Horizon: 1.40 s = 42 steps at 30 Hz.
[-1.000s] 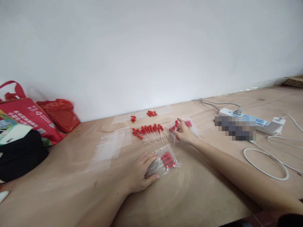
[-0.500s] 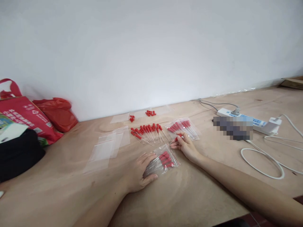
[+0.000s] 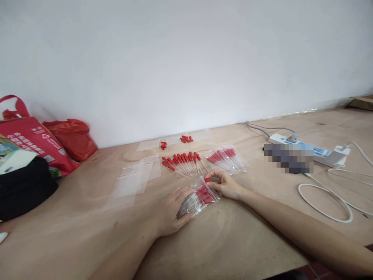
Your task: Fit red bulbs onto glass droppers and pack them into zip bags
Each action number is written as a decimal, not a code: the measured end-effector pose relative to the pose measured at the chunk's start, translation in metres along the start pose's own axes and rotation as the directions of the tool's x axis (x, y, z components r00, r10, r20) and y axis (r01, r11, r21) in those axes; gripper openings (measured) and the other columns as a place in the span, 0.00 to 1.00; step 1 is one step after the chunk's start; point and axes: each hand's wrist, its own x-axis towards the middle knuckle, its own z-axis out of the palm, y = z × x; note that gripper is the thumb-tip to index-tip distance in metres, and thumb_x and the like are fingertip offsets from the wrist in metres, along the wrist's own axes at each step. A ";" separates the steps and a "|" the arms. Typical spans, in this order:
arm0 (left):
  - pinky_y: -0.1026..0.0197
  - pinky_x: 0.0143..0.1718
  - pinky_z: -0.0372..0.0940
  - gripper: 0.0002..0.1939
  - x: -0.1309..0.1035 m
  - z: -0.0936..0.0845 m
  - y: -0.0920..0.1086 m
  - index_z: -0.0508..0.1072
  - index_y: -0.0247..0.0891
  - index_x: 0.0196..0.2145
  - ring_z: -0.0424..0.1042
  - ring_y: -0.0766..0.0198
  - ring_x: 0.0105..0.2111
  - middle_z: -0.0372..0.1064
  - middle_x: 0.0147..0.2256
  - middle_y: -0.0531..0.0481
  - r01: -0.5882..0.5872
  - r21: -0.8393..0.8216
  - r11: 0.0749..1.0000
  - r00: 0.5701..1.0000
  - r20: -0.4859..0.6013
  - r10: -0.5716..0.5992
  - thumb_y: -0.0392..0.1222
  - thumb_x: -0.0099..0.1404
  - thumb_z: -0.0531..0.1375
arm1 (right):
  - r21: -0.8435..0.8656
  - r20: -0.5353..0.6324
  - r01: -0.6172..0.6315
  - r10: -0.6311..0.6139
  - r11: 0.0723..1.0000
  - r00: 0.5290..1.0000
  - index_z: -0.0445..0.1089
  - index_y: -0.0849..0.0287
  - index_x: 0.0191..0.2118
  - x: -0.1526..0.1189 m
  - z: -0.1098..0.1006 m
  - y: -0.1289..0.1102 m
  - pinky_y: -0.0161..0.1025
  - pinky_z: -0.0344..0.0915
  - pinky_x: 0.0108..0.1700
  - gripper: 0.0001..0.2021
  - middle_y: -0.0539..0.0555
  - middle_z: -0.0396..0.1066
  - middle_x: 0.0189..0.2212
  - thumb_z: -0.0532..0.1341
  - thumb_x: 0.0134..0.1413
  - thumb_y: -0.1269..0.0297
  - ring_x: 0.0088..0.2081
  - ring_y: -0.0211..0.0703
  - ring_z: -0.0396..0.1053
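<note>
My left hand [image 3: 172,208] is curled around a clear zip bag [image 3: 196,205] on the table, its thumb on the near side and its fingers on the far side. Several droppers with red rubber bulbs [image 3: 205,193] lie inside that bag. At the bag's right end, my right hand [image 3: 225,186] pinches one more dropper [image 3: 207,180] by its red bulb. Its stem points left into the bag's mouth. Just beyond, a row of loose droppers [image 3: 186,165] is spread side by side, bulbs away from me. Another filled zip bag of droppers [image 3: 225,158] rests behind my right hand.
Flat clear bags [image 3: 132,179] overlap at left. Loose red bulbs [image 3: 185,139] sit near the wall. To the right are a power strip [image 3: 303,147], a pixelated dark object [image 3: 288,159] and a white cable [image 3: 323,219]. Red bags [image 3: 71,138] and black cloth [image 3: 26,190] stand far left.
My right hand has moved left and slightly nearer, bringing the dropper's stem into the bag's mouth. My left hand keeps its place on the bag.
</note>
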 end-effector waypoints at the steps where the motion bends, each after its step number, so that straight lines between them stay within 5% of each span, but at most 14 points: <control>1: 0.47 0.55 0.50 0.29 0.000 0.000 0.000 0.51 0.40 0.55 0.55 0.55 0.54 0.56 0.54 0.44 -0.001 0.001 1.000 1.000 0.003 0.001 0.47 0.58 0.55 | -0.009 0.013 0.010 -0.010 1.000 1.000 0.62 0.59 0.31 0.001 0.000 0.001 0.27 0.49 0.14 0.15 0.43 0.63 0.18 0.65 0.36 0.59 0.13 0.25 0.53; 8: 0.47 0.55 0.49 0.30 0.000 0.001 -0.001 0.50 0.41 0.55 0.56 0.55 0.54 0.57 0.54 0.45 -0.007 0.008 1.000 1.000 -0.013 0.007 0.47 0.58 0.55 | 0.061 0.106 -0.101 0.094 0.993 0.990 0.69 0.63 0.30 0.010 0.005 0.004 0.34 0.63 0.26 0.20 0.49 0.69 0.21 0.66 0.32 0.52 0.23 0.35 0.66; 18: 0.47 0.56 0.49 0.30 0.000 0.003 -0.003 0.50 0.41 0.55 0.54 0.55 0.54 0.55 0.55 0.45 -0.029 0.014 0.999 1.000 -0.007 0.029 0.48 0.58 0.55 | -0.164 -0.241 -0.020 -0.020 0.986 0.970 0.62 0.60 0.22 0.022 0.014 0.015 0.31 0.59 0.20 0.14 0.47 0.65 0.16 0.66 0.33 0.59 0.19 0.35 0.64; 25: 0.49 0.54 0.51 0.29 0.000 0.004 -0.005 0.52 0.41 0.55 0.54 0.55 0.54 0.54 0.55 0.45 -0.027 0.045 0.999 0.999 -0.023 0.028 0.48 0.58 0.55 | -0.168 -0.025 -0.277 0.277 0.946 0.961 0.59 0.59 0.33 0.012 -0.005 -0.011 0.28 0.42 0.12 0.14 0.44 0.65 0.16 0.58 0.45 0.54 0.09 0.25 0.46; 31: 0.49 0.53 0.53 0.29 -0.001 0.003 -0.002 0.54 0.42 0.54 0.56 0.54 0.53 0.56 0.53 0.45 -0.009 -0.007 1.000 0.998 -0.061 0.008 0.49 0.56 0.56 | -0.198 0.140 -0.162 0.192 0.967 0.971 0.61 0.62 0.21 0.008 -0.002 -0.001 0.29 0.50 0.18 0.17 0.45 0.61 0.15 0.67 0.31 0.55 0.17 0.28 0.56; 38: 0.54 0.46 0.59 0.26 0.004 0.001 -0.007 0.54 0.41 0.52 0.63 0.58 0.46 0.60 0.48 0.45 0.151 -0.274 0.950 0.969 -0.149 -0.197 0.46 0.57 0.56 | 0.011 0.195 -0.083 0.079 0.997 0.978 0.62 0.60 0.35 0.004 0.018 -0.001 0.29 0.54 0.21 0.24 0.41 0.60 0.18 0.69 0.27 0.62 0.19 0.28 0.57; 42: 0.58 0.35 0.64 0.30 0.009 -0.002 -0.011 0.52 0.38 0.52 0.67 0.63 0.33 0.65 0.41 0.46 0.244 -0.496 0.833 0.943 -0.079 -0.323 0.47 0.55 0.59 | 0.020 0.207 0.080 -0.082 0.997 0.975 0.62 0.59 0.40 0.000 0.032 -0.003 0.29 0.53 0.23 0.22 0.42 0.59 0.22 0.66 0.35 0.63 0.21 0.28 0.55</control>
